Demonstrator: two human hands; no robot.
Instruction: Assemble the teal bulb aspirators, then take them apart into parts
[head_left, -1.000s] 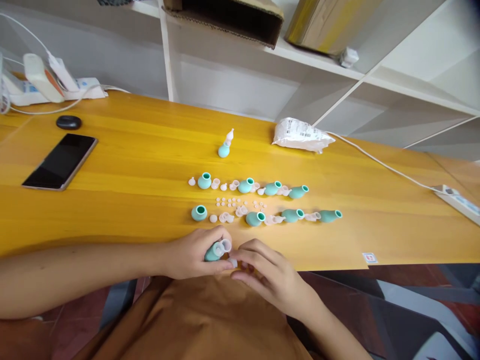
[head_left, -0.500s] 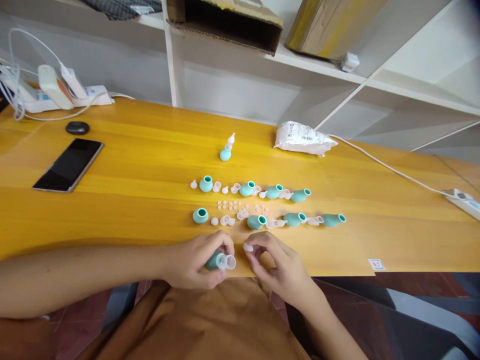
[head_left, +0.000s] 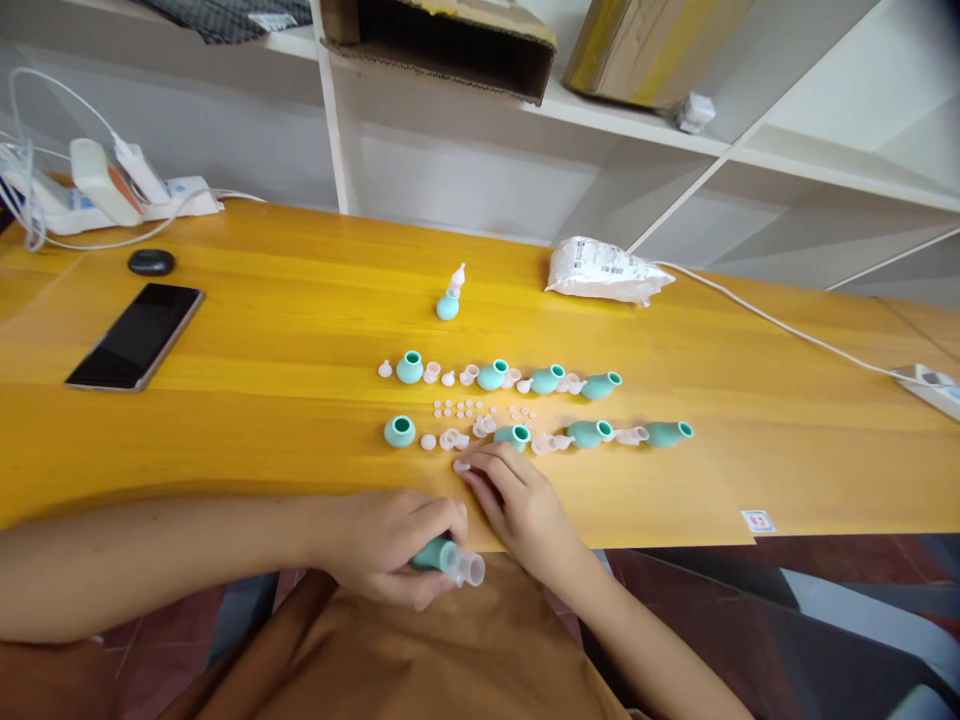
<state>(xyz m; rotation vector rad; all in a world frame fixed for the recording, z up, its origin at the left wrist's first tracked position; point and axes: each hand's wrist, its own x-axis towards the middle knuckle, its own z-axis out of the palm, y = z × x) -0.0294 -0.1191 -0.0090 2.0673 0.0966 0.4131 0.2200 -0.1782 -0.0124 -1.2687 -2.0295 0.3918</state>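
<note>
The head view is looking down at a yellow table [head_left: 225, 400]. The left hand [head_left: 390, 545] is squeezing tight around a green bulb [head_left: 433, 553] with a clear cup [head_left: 469, 568] on its end, right at the near edge of the table. The right hand [head_left: 517, 500] is pinching a tiny white piece [head_left: 461, 465] beside it on the table. One finished toy [head_left: 450, 295] is standing near the far edge. Two rows of loose green bulbs [head_left: 540, 405] and small clear bits are lying mid-table, so I think most are not put together yet.

The white bag [head_left: 606, 270] carries a printed label, too small to read.
</note>
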